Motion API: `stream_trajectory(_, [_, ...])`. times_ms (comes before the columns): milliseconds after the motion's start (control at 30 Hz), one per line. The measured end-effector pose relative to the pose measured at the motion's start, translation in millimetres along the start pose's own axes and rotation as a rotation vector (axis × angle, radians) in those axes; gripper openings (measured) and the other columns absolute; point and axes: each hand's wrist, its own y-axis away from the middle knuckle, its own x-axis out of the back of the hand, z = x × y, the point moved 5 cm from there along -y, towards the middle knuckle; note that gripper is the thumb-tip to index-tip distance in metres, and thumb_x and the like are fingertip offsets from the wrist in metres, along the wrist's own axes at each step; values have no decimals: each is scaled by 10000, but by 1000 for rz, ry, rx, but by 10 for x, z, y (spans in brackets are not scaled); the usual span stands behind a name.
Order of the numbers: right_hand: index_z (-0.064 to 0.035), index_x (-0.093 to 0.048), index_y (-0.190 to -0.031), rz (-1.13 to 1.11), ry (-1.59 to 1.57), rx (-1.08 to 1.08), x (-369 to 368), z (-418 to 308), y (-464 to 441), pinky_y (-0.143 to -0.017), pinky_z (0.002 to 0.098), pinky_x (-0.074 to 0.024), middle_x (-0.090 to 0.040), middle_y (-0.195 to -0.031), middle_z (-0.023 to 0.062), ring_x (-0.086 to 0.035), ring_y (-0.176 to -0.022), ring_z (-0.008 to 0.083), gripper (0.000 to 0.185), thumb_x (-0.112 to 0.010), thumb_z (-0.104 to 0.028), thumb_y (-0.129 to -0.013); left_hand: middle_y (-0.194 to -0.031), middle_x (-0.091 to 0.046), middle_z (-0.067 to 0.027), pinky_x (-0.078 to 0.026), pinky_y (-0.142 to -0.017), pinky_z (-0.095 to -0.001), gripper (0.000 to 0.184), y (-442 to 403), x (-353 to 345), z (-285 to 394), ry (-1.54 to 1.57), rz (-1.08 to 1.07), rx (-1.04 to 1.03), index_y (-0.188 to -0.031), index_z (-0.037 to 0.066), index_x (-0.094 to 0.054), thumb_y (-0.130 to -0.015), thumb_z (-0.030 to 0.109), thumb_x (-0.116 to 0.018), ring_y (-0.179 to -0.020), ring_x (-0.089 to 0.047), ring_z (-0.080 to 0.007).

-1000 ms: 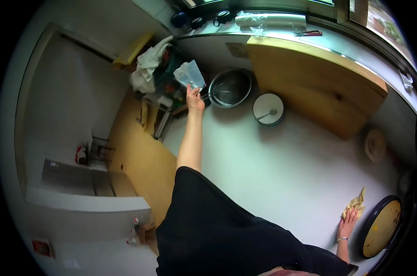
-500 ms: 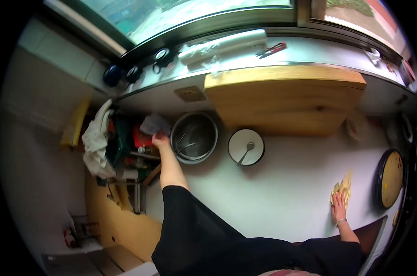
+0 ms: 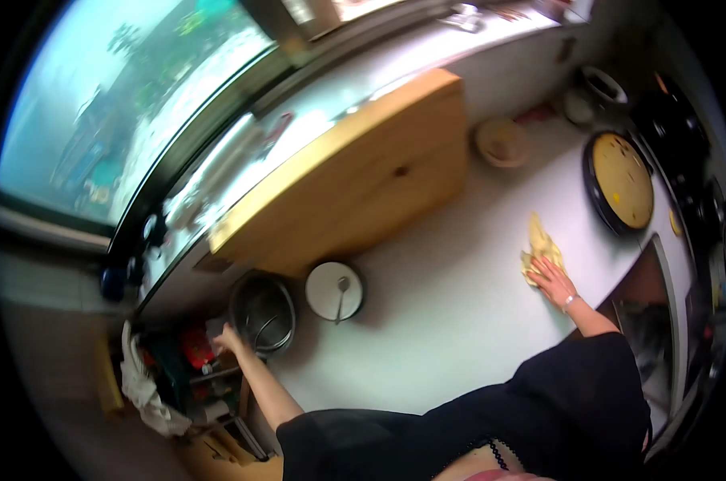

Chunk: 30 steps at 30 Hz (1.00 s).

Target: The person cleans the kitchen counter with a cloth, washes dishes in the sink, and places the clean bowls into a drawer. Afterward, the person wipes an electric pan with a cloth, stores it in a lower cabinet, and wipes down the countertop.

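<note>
My right hand (image 3: 552, 283) lies spread on a crumpled yellowish cloth (image 3: 543, 247) on the white counter (image 3: 427, 321). At the counter's far left, my left hand (image 3: 228, 340) reaches past a metal bowl (image 3: 263, 313) to a pale packet (image 3: 215, 329), which is small and blurred here. The fingers of that hand are too smeared to show whether they hold the packet. Beside the metal bowl stands a white-topped round container (image 3: 324, 290) with a spoon (image 3: 340, 301) lying on it.
A thick wooden board (image 3: 355, 180) leans against the wall below the windowsill. Further right are a wicker-coloured bowl (image 3: 502, 143) and a dark-rimmed round pan (image 3: 622, 184). Cluttered shelving with a white cloth (image 3: 143, 385) stands at the lower left.
The view has swung to the right and tilted. My left hand has gone from holding up the packet to low beside the metal bowl. My right hand stays on the cloth.
</note>
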Motion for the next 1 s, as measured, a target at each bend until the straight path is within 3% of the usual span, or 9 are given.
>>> stream_trajectory(67, [-244,-413,-1194,5,-33,-30,-44,113,-35,-1007,357,-190,-224,-1342,41,-181,-1245,242,478,-534,-144,-743,-1173,-277,-250,-279,-913,-422,612,218,28,185,-275,196,-214,-1173,-5,-321,-651,101,-622,-1097,-291,-359])
stream_trajectory(133, [-254,-404,-1201,27,-54,-84,-93,254,-86,-1012,374,-161,-198,-1352,38,-159,-1252,236,470,-524,-174,-754,-1178,-279,-222,-275,-918,-411,577,880,-104,666,-39,124,-673,-1193,16,-319,-678,56,-575,-1094,-296,-354])
stream_trajectory(333, [-265,-369,-1226,229,43,-158,101,1016,-747,-1005,473,-72,-159,-1367,32,-98,-1268,217,479,-503,-275,-767,-1148,-350,-161,-301,-889,-405,531,4308,-649,1979,159,-514,-1578,-1156,18,-377,-648,-18,-527,-1078,-333,-309])
stream_trajectory(433, [-258,-364,-1231,302,48,-155,269,1333,-1049,-997,502,-61,-173,-1362,30,-100,-1267,221,487,-501,-297,-765,-1110,-405,-156,-367,-812,-379,480,5817,-1182,1995,218,-1007,-1663,-1083,62,-479,-615,-1,-565,-991,-420,-302])
stream_trajectory(533, [-208,-380,-1225,315,-66,-133,224,1540,-1027,-999,504,-62,-212,-1347,36,-114,-1263,231,488,-497,-303,-761,-1128,-405,-193,-363,-828,-406,468,7108,-1886,2129,203,-1215,-1792,-1089,40,-466,-632,-12,-551,-1000,-419,-341])
stream_trajectory(667, [-114,-397,-1204,248,-61,34,26,1723,-510,-999,496,-100,-271,-1314,74,-176,-1244,246,500,-506,-289,-749,-1142,-384,-237,-357,-844,-437,448,8277,-3233,2117,18,-1231,-1736,-1103,-27,-422,-661,10,-487,-1021,-394,-358])
stream_trajectory(767, [-114,-392,-1204,172,-229,128,-69,1892,-99,-991,496,-124,-266,-1315,69,-209,-1231,231,506,-512,-295,-746,-1082,-428,-244,-371,-827,-427,382,8666,-4184,1949,-59,-972,-1827,-1056,-48,-456,-684,39,-452,-991,-418,-350])
stream_trajectory(833, [-133,-382,-1208,159,-263,133,-203,1952,-43,-986,500,-131,-253,-1323,49,-212,-1232,185,528,-527,-314,-734,-972,-460,-238,-390,-780,-413,284,8684,-4744,1837,-340,-878,-1612,-958,1,-505,-676,32,-505,-909,-451,-357])
stream_trajectory(1000, [-150,-372,-1217,104,-154,140,37,1986,-53,-995,453,-136,-251,-1327,9,-215,-1224,167,490,-479,-336,-777,-941,-469,-222,-414,-698,-416,207,8705,-4671,1963,-427,-948,-1581,-882,32,-522,-677,57,-535,-806,-489,-347])
